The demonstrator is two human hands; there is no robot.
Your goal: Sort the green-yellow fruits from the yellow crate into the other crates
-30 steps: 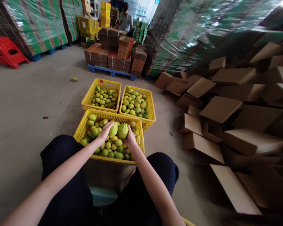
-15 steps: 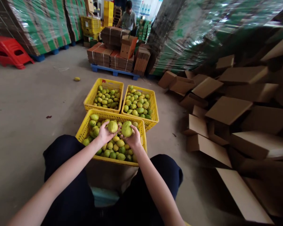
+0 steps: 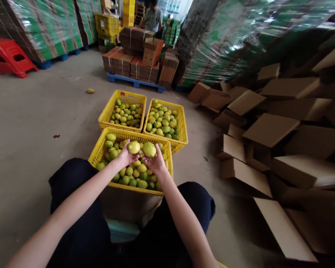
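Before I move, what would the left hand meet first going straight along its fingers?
Likely the right hand, close ahead of the left hand; depth between them is hard to judge.

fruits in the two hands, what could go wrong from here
The left hand and right hand each hold one fruit, the left fruit and right fruit, above the front crate; a slip could drop one onto the piled fruit and bruise it. The held fruits are close together, so they might knock. The stray fruit on the floor could get trodden on.
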